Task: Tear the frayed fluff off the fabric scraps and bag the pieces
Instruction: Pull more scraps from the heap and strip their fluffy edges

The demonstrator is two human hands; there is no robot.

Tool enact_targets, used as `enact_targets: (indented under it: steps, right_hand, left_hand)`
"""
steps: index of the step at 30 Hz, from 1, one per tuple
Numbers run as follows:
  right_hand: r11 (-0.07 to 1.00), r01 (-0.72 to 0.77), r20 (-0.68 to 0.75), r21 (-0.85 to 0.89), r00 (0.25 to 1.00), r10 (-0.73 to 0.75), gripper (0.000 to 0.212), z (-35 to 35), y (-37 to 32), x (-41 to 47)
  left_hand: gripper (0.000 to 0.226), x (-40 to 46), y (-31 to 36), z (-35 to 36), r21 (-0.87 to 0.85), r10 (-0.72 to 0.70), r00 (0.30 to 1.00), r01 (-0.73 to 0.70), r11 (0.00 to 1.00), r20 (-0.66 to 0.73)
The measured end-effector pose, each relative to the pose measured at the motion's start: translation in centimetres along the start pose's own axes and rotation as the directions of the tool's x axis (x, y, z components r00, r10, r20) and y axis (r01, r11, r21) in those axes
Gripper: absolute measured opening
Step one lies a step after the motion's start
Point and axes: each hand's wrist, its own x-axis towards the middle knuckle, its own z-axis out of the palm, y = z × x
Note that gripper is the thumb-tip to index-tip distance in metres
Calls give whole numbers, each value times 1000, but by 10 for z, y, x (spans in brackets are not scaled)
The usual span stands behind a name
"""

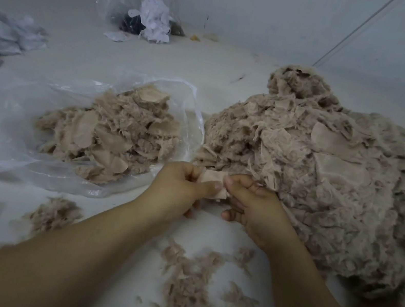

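Your curled fingers (249, 188) cover most of the beige scrap (214, 178) pinched between them. Right of your fingers, the big scrap heap (339, 183) runs off the frame. Far beyond them, the distant bag's (149, 17) contents blur.

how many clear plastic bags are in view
2. One clear bag lies open left of the hands, holding beige scraps. The other bag sits far back by the wall, with white scraps. More may be hidden.

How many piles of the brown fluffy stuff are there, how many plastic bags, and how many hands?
Brown fabric heaps: 2, the big pile and the bagged pile
Clear plastic bags: 2, the near bag and the far bag
Hands: 2, left hand and right hand
Total: 6
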Motion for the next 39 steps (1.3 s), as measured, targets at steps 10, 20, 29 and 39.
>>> enact_targets:
  steps: [10,20,29,39]
  right_hand:
    - [999,-30,-8,-41,1000,30,73,0,2,3]
    - [1000,-12,-19,-6,1000,12,25,-1,5,4]
    - [998,-52,-67,-18,996,51,13,0,4,4]
    - [1000,-31,-65,5,997,31,8,1,2,1]
  left_hand:
    - [13,4,15,-15,54,84,945,-106,993,315]
    - [19,1,1,-12,-141,-73,943,125,982,326]
    - [22,-10,-7,-21,-37,-109,875,143,989,471]
    - [42,-16,23,-37,378,-109,837,-123,918,536]
